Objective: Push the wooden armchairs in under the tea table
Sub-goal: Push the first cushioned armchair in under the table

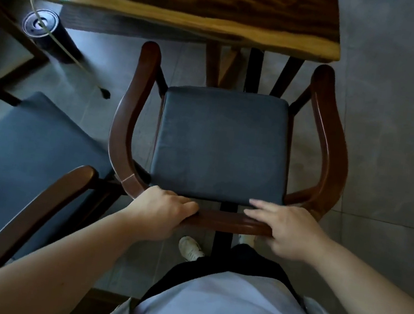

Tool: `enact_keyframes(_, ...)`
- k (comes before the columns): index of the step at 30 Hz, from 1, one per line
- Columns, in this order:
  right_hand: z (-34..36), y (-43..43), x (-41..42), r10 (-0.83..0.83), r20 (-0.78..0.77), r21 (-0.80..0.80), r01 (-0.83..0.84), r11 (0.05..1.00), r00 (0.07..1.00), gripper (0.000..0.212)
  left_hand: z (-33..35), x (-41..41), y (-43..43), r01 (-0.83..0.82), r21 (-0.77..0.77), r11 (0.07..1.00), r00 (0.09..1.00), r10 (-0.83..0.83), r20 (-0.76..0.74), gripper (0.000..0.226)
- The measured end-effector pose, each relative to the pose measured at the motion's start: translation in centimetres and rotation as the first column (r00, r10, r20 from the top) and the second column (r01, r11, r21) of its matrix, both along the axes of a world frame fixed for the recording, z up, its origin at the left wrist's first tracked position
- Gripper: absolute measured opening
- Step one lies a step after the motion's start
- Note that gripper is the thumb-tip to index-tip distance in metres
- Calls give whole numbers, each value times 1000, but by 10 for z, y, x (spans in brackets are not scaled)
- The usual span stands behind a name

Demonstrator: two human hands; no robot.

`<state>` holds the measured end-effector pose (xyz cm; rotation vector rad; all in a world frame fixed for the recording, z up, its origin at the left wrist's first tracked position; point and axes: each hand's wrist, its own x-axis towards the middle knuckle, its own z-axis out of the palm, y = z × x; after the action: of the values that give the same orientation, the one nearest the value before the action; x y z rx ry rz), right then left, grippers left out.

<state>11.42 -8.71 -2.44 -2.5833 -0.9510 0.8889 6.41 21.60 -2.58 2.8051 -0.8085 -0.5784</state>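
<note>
Below the glossy slab table (pixel 167 6) I found the armchair (pixel 222 145), padded seat, curved rail; my left hand (pixel 164 214) gripped that rail, right hand (pixel 283 230) lay flat, fingers together.

Armchair (pixel 228 144): glossy reddish wood frame, matt blue-grey cloth seat. Beyond it, tea table (pixel 184 3): polished streaky wood slab. Floor (pixel 396 108) around: smooth grey glossy tile.
</note>
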Motion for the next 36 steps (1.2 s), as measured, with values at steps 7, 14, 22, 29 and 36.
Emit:
enact_keyframes(7,-1,30,-2,-60,119,150,42,988,991,44,14,18,29,-22,31,999,1000,22,-2,36)
enact_keyframes(14,8,45,8,-5,119,151,-13,988,993,41,22,25,35,-83,35,996,996,85,-34,35)
enact_keyframes(22,16,27,15,77,90,96,-86,992,993,45,17,16,19,-87,14,996,996,87,2,30)
enact_keyframes(29,21,30,18,171,41,15,-172,985,984,44,18,13,14,-144,63,988,987,148,-60,36)
enact_keyframes(36,38,65,41,383,-29,-70,-384,921,923,77,33,0,9,-276,39,960,961,277,-23,61)
